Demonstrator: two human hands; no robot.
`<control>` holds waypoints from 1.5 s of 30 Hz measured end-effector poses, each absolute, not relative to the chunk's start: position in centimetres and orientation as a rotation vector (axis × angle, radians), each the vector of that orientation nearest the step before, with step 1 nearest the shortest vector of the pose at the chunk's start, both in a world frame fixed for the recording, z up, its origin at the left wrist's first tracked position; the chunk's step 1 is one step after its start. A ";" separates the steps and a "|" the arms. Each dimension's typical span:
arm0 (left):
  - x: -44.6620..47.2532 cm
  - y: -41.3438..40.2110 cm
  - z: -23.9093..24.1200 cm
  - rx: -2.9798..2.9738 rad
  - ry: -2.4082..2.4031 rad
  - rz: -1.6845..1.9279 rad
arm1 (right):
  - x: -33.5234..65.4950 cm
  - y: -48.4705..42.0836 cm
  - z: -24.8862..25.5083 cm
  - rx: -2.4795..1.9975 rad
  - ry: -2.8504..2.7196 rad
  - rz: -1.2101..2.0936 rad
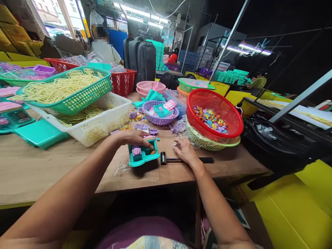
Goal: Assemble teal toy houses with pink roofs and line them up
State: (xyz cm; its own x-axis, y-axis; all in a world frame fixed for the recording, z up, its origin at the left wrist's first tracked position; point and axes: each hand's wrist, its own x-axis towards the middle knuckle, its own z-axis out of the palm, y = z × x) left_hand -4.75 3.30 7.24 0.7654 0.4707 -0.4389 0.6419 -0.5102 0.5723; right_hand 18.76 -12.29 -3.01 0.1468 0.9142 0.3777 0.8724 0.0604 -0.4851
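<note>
My left hand grips the top edge of a teal plastic toy housing, with one finger reaching down inside it. That finger is close to a small orange-brown piece. A lilac block with a round pink part sits in the housing's left side. The housing's near edge casts a shadow on the table. My right hand lies just beyond the handle of a small black mallet, its fingers loosely bent and thumb apart. Several lilac parts lie behind the housing.
A red basket of colourful small pieces stands at right on a pale green one. In the middle is a purple basket. To the left, a teal basket of yellowish strips rests on a white crate. Co-workers sit farther back.
</note>
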 end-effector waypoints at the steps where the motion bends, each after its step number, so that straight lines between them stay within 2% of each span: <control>1: -4.7 3.2 7.3 2.213 0.826 -0.302 | 19.2 -12.2 -3.2 -1.804 -1.721 0.095; 10: -4.8 2.7 7.6 2.260 0.868 -0.340 | 20.0 -11.9 -1.5 -1.977 -1.736 0.170; 17: -4.7 2.6 7.3 2.235 0.801 -0.300 | 12.0 -13.1 3.1 -1.586 -1.781 0.086; 23: -5.1 2.3 7.4 2.222 0.738 -0.276 | 7.7 -13.1 2.2 -1.816 -1.855 -0.089; 27: -5.5 2.2 7.4 2.207 0.755 -0.261 | 7.6 -13.6 1.4 -1.819 -1.783 -0.160; 31: -5.6 1.6 7.6 2.025 0.810 -0.247 | 10.6 -14.1 0.6 -1.606 -1.706 0.070; 38: -5.2 0.9 7.6 2.040 0.877 -0.257 | 18.3 -13.8 -1.4 -1.962 -1.712 0.225; 45: -5.2 0.9 7.4 2.122 0.918 -0.245 | 18.6 -12.0 -1.9 -1.923 -1.656 0.455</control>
State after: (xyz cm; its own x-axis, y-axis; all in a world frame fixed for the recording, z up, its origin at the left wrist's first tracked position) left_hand -5.18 0.86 7.43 0.7187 0.5303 -0.4498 0.6839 -0.4222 0.5950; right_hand 18.56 -12.01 -1.93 0.1813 0.9783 0.0999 0.7900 -0.0844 -0.6073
